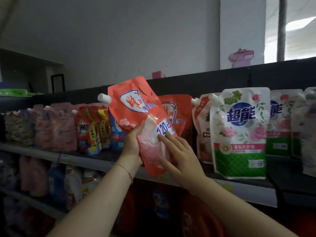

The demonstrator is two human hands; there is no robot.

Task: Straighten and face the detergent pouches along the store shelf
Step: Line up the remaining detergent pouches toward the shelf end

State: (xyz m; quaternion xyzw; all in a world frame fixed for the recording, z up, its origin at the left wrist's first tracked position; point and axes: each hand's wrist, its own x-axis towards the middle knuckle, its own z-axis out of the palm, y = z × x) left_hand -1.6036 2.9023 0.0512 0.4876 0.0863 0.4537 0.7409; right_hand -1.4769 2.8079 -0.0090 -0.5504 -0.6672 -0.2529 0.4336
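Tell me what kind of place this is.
Likely a small shop's laundry aisle: tiered shelves packed with spouted detergent pouches of several brands, like the white pouch, and a left hand holding a red pouch out in front of its row.

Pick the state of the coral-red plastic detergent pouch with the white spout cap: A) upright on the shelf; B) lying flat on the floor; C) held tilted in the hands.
C: the left hand grips the coral-red plastic detergent pouch, leaning leftward, and the right hand touches its front.
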